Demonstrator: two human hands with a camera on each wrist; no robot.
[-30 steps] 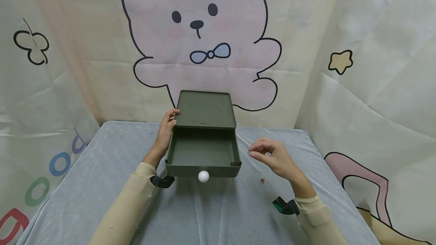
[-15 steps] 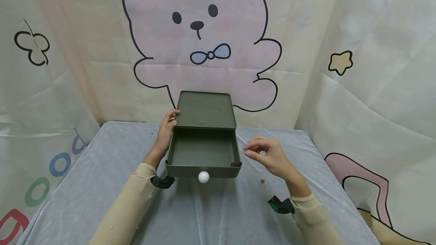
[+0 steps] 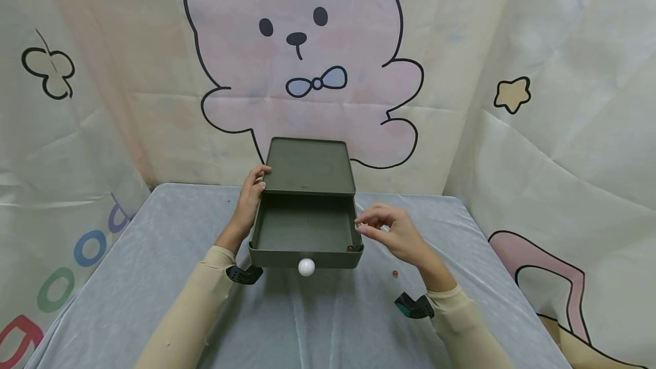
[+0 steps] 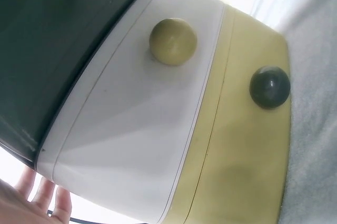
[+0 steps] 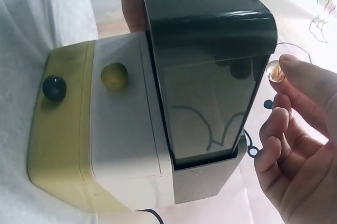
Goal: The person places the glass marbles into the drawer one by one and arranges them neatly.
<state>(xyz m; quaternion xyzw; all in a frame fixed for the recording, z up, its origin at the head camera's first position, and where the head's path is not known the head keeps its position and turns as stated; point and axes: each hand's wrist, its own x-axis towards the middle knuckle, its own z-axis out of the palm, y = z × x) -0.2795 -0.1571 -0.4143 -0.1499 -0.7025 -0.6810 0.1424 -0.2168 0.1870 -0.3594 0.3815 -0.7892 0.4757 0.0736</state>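
Note:
My right hand (image 3: 392, 232) pinches a clear glass marble (image 5: 275, 71) with an amber swirl between thumb and forefinger. It is at the right rim of the green top drawer (image 3: 302, 229), which is pulled out from a small chest of drawers (image 3: 310, 164). Brown marbles (image 3: 351, 247) lie in the drawer's front right corner; how many is unclear. My left hand (image 3: 249, 201) rests against the chest's left side, fingertips at its top edge. In the left wrist view, fingertips (image 4: 45, 192) show beside the chest. On the cloth, right of the chest, lies an orange-brown marble (image 3: 395, 273).
Below the green drawer are a white drawer (image 5: 126, 113) with a yellow knob and a yellow drawer (image 5: 60, 129) with a dark green knob. The green drawer has a white knob (image 3: 306, 267). Grey-blue cloth (image 3: 169, 255) covers the table; printed curtains hang behind and beside it.
My right hand has moved left with the marble, from beside the chest to the open drawer's right rim. The left hand and the chest have stayed in place.

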